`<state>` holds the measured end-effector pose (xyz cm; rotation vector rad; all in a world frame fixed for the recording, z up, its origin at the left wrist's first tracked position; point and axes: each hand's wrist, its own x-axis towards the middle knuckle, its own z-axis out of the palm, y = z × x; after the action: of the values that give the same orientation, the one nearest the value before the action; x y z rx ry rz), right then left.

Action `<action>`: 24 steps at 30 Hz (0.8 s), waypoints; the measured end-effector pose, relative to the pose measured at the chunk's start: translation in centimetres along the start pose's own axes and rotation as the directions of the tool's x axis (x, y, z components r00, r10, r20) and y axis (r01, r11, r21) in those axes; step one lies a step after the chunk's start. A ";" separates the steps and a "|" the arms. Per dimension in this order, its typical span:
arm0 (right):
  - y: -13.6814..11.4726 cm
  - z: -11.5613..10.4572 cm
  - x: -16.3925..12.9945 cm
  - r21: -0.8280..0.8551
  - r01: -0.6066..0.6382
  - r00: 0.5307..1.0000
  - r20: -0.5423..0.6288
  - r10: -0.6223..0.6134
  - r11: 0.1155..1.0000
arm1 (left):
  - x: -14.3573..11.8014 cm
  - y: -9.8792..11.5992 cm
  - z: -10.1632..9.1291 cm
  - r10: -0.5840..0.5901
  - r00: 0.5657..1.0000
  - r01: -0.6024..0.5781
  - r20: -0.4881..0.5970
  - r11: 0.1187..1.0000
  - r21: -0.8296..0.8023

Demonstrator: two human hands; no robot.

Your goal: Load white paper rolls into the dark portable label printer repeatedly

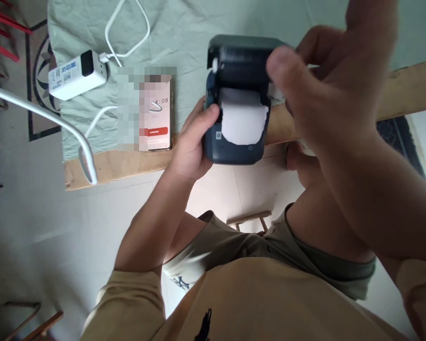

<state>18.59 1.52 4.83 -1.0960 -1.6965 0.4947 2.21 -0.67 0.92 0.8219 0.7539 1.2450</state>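
Observation:
A dark blue portable thermal printer (216, 151) is held over the table's front edge, its lid (246, 45) raised. White paper (244, 125) with a rough edge hangs from its compartment across the front face. My left hand (195, 142) grips the printer's left side, thumb on the rim of the opening and other fingers mostly hidden behind. At the lid's right edge is my right hand (326, 80), its thumb in front and a bent finger behind; it looks slightly blurred by motion.
A phone (159, 118) with a lit screen, partly pixelated, lies left of the printer. Beyond it a white power bank (78, 75) has a white cable (147, 28) plugged in. Another white cable or arm (57, 116) crosses the left side. Green cloth (184, 28) covers the wooden table (128, 168).

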 end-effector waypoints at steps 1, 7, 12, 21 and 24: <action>-0.1 0.0 0.2 0.020 0.005 0.998 -0.071 -0.003 1.000 | 0.1 -0.1 -0.1 0.001 1.000 -0.001 0.024 1.000 -0.008; 0.2 0.1 0.2 0.013 0.066 0.989 -0.130 -0.063 0.998 | 0.2 -0.1 -0.6 -0.032 0.995 0.027 0.095 0.998 0.054; 0.2 -0.2 -0.2 -0.510 0.227 0.936 0.348 -0.042 0.830 | 0.0 0.0 -0.1 -0.006 0.993 -0.004 0.115 0.996 0.086; -0.7 -1.0 -0.1 -0.431 0.140 0.907 0.416 0.059 0.891 | -0.2 0.2 0.3 -0.022 0.995 0.018 0.101 0.999 0.034; -1.3 -2.0 0.4 -0.119 -0.003 0.951 0.307 0.040 0.993 | -0.2 0.1 0.4 -0.020 1.000 0.020 0.007 0.998 -0.053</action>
<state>19.78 0.88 6.81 -1.1688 -2.0093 0.6122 2.47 -0.91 1.25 0.7727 0.7197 1.2389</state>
